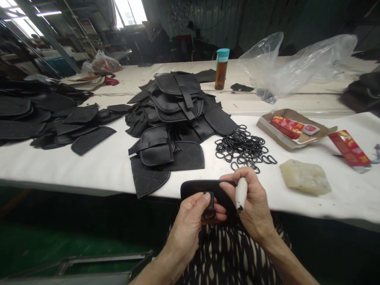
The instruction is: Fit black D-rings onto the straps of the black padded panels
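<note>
Above my lap, at the table's front edge, both hands are on a black leather panel (pixel 190 189). My left hand (pixel 190 215) pinches a short black strap (pixel 210 202) between thumb and fingers, with a dark ring (pixel 209 215) at its lower end. My right hand (pixel 257 204) grips the panel's right side, thumb on the near face. A white wrapping (pixel 241 193) covers what looks like one of its fingers. Just beyond lies a heap of black metal D-rings (pixel 242 144). Left of that rises a pile of black leather pieces with straps (pixel 178 99).
More flat black pieces (pixel 59 114) spread across the left. At right are a yellowish wax-like block (pixel 305 177), an open cardboard box (pixel 267 126) with red packets, and another red box (pixel 349 149). Farther back stand a teal-capped bottle (pixel 221 70) and a clear plastic bag (pixel 299 73).
</note>
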Demonstrator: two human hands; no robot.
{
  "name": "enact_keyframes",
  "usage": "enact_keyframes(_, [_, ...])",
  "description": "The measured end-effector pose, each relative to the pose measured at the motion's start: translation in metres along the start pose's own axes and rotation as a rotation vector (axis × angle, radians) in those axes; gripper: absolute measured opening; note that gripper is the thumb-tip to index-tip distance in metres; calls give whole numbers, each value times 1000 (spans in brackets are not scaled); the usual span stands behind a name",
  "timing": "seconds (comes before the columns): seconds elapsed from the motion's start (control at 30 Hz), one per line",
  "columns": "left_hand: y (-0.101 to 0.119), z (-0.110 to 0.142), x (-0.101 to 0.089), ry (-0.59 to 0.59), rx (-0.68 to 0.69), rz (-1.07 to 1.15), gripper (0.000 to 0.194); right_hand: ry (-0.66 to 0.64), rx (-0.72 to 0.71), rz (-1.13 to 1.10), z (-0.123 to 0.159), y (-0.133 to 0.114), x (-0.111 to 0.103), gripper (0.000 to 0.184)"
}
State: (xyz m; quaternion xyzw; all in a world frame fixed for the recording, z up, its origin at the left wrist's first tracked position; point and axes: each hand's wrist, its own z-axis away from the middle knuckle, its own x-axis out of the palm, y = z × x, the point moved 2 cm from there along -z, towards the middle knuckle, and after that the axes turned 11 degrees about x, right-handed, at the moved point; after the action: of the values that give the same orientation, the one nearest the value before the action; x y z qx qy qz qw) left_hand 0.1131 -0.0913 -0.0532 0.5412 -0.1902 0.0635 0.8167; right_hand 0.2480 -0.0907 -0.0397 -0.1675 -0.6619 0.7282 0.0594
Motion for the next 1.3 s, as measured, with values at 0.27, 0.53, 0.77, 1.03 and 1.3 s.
enact_keyframes(0.27, [25,-13,15,-46,113,-98,29,153,-60,-87,-7,-21,-3,15])
enact_keyframes(0.53, [24,-24,7,-19,199,-223,27,58,-5,-124,-21,-12,-2,16])
enact_keyframes(0.77, [23,-22,8,-34,214,-258,34,54,-5,-104,-21,-16,-4,13])
enact_keyframes(1.03, [20,-23,10,-9,200,-204,31,6,15,-128,-21,-15,-4,13])
enact_keyframes(1.3, [21,-26,11,33,125,-112,26,171,-98,-82,-8,-2,-37,23])
